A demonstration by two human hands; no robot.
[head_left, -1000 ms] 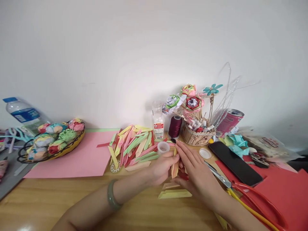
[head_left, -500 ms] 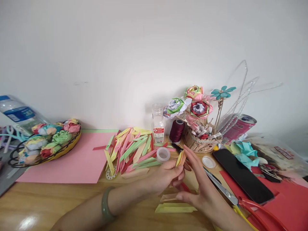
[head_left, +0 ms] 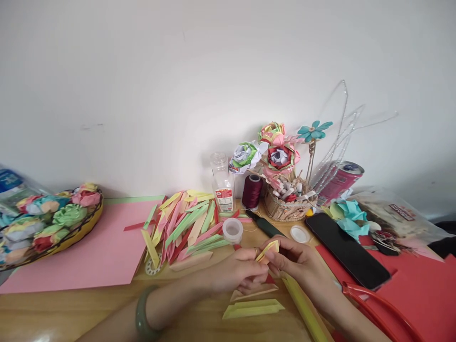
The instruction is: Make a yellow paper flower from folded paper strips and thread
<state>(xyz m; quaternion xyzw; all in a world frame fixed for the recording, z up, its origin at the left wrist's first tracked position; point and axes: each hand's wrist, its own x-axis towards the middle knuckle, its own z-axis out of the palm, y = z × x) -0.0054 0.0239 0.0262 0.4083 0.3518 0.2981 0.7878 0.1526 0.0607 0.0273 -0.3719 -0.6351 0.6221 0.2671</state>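
Both hands meet above the wooden table [head_left: 71, 308] and pinch a small folded yellow-orange paper piece [head_left: 268, 250]. My left hand [head_left: 235, 270], with a green bangle [head_left: 142, 317] on its wrist, grips the piece from the left. My right hand [head_left: 302, 266] grips it from the right with fingertips curled over its top. Just below the hands lie two folded paper strips, one peach [head_left: 252, 293] and one yellow [head_left: 252, 309]. A long yellow strip [head_left: 306, 308] runs under my right wrist.
A pile of folded coloured strips [head_left: 185, 223] lies behind the hands beside a tape roll [head_left: 232, 230], a clear bottle [head_left: 221, 183] and a maroon thread spool [head_left: 251, 191]. A basket of paper roses [head_left: 285, 190], a phone [head_left: 347, 249], red-handled scissors [head_left: 377, 306], pink paper [head_left: 89, 251] and a bowl of paper flowers [head_left: 46, 223] surround them.
Both hands have drawn closer together and lower over the table. My right hand went from open fingers beside the piece to curled fingertips gripping it. The view shifted slightly right.
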